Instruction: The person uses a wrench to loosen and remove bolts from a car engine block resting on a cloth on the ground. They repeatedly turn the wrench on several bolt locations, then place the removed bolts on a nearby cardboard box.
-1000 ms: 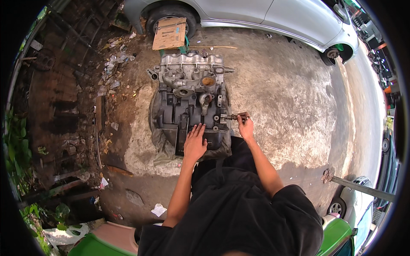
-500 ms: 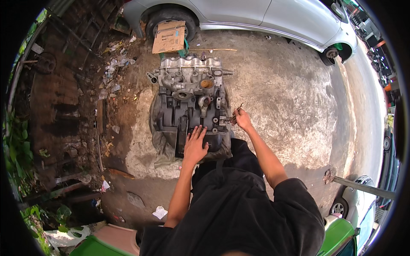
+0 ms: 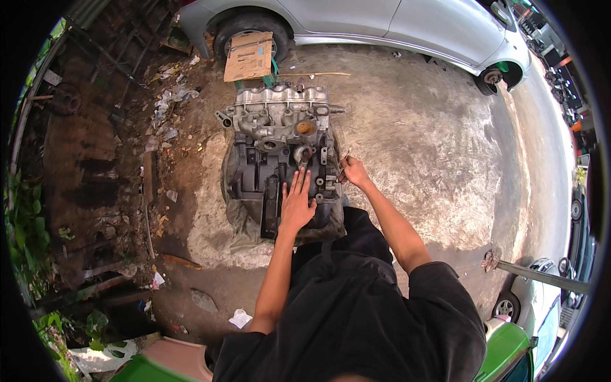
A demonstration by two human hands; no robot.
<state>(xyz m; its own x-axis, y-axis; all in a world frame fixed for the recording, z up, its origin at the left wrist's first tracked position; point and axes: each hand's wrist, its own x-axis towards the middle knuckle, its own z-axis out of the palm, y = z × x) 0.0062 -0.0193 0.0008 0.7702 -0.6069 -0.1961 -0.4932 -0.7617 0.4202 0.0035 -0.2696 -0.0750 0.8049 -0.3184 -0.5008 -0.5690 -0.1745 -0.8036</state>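
A grey car engine block (image 3: 248,172) stands on a dark cloth (image 3: 245,232) in front of me, its lighter cast-metal top on the far side. My left hand (image 3: 296,204) lies on its near face with fingers stretched out, holding nothing. The fingertips reach close to a round pipe outlet (image 3: 303,153). At the engine's right edge, my right hand (image 3: 354,172) is closed around a slim metal tool shaped like a wrench (image 3: 347,155). One end sticks up above my fingers; the lower part is mostly hidden by my hand.
Beyond the engine, a cardboard sheet (image 3: 249,57) rests on a green stand by the wheel of a silver car (image 3: 356,22). Litter (image 3: 168,102) and scrap wood lie to the left. A pole (image 3: 541,276) juts in at the right, near a parked car.
My left hand has slid farther up the engine's face, toward the pipe outlet. My right hand has shifted slightly left, and the tool in it now points more upright.
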